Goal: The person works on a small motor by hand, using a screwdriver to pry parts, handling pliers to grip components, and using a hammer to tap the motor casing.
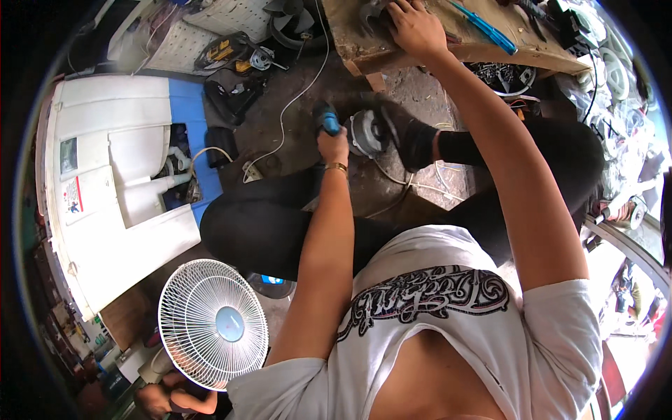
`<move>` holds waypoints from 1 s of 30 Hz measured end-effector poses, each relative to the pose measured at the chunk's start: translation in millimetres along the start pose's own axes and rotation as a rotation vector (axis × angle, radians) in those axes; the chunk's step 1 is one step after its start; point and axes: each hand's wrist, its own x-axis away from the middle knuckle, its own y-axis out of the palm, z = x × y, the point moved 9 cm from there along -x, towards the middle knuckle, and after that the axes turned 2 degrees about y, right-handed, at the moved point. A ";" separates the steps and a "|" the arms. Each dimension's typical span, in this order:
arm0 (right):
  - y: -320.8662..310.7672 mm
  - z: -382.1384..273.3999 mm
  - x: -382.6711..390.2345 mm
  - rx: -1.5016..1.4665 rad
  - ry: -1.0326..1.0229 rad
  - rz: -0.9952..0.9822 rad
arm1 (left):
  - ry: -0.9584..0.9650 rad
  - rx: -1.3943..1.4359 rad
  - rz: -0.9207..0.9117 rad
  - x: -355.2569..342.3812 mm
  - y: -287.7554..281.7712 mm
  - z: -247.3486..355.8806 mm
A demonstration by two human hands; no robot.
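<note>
My left hand [332,145] is closed round a blue-and-black power drill [329,120], low over the floor between my legs. Just right of the drill, near my foot, a round silver motor [366,133] rests on the floor with a cable trailing from it. Up on the wooden bench [441,59], my right hand [418,31] reaches out with its fingers extended. Beside its fingertips lies a curved grey metal piece [373,15]; whether they touch it is hard to see. A blue screwdriver-like tool [490,31] lies right of that hand.
A white-and-blue appliance cabinet [140,98] lies at the left. The fan [213,324] stands at lower left, a person [178,399] behind it. White cords and a socket block [252,170] lie on the floor. Clear plastic bags [616,133] crowd the right.
</note>
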 end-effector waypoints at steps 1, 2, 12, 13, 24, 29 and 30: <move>0.1 -0.7 0.8 -0.006 -0.007 0.004 | -0.211 0.349 -0.116 -1.4 6.7 -0.9; -0.5 -0.9 0.2 -0.014 -0.014 0.008 | -0.157 0.477 -0.144 -7.9 2.0 22.7; 1.3 1.0 1.5 0.004 -0.026 0.017 | 0.019 0.972 -0.286 -42.7 -30.5 154.0; 1.7 1.3 1.3 0.007 -0.033 0.022 | 0.033 1.015 -0.264 -44.2 -30.0 157.0; -32.3 -3.4 -14.0 -0.246 -0.003 0.116 | 0.284 0.809 -0.308 -39.6 -6.5 167.6; -67.9 -16.1 -26.2 -0.446 -0.004 0.186 | 0.435 0.676 -0.248 -35.2 -16.6 179.8; -72.0 -18.3 -27.1 -0.460 -0.006 0.198 | 0.395 0.664 -0.275 -35.2 -13.8 177.9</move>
